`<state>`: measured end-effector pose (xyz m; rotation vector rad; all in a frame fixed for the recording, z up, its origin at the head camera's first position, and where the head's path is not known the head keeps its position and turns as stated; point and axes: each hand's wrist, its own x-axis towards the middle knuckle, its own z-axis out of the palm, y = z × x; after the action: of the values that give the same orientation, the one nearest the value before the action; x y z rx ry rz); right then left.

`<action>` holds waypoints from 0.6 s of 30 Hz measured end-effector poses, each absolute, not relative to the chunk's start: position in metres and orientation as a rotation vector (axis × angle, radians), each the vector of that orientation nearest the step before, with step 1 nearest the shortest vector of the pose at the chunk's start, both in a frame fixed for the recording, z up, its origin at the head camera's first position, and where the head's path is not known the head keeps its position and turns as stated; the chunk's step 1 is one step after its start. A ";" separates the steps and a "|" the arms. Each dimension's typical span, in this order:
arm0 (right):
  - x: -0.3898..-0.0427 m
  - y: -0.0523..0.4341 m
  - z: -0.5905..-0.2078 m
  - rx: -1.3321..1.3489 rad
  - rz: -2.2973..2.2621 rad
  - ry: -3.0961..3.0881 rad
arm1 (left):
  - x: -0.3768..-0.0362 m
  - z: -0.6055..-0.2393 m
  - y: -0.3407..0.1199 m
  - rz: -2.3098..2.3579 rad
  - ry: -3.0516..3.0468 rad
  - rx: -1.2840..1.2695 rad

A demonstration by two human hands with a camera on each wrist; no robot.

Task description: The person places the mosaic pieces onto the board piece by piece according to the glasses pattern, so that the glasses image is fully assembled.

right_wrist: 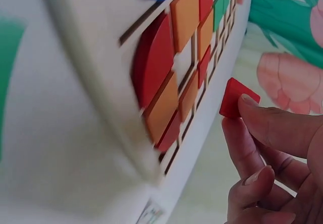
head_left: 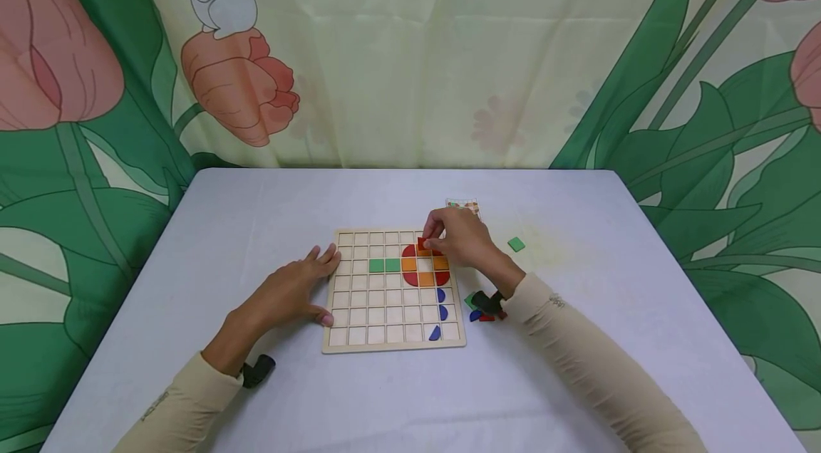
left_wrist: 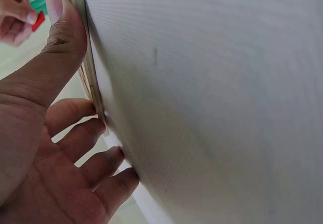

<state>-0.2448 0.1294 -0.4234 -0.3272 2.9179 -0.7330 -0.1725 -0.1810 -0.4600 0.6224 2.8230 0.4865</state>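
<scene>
Bright even light, soft faint shadows; head view sharp, wrist views blurred close-up.

My left hand (head_left: 291, 293) lies flat, fingers spread and straight, forearm angled in from the lower left. My right hand (head_left: 458, 239) is reached forward, fingertips (right_wrist: 251, 114) pinched together, wrist bent slightly down.

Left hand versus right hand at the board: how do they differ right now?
The left hand lies flat on the table with straight fingers against the wooden board's left edge; the right hand is raised over the board's upper right corner. The left hand holds nothing; the right hand pinches a red piece between thumb and fingers. Both wear beige sleeves and are at the same board.
</scene>
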 end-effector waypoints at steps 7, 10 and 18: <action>-0.243 0.104 -0.423 -0.449 -0.747 2.891 | -0.172 -0.460 -0.181 0.481 2.827 0.616; -0.243 0.095 -0.424 -0.492 -0.759 2.869 | -0.172 -0.459 -0.180 0.483 2.822 0.613; -0.246 0.073 -0.429 -0.529 -0.757 2.811 | -0.172 -0.458 -0.181 0.474 2.816 0.620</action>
<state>-0.2463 0.0728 -0.4290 -0.5294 2.8112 -0.7565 -0.1722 -0.1808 -0.4582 0.6199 2.8164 0.4742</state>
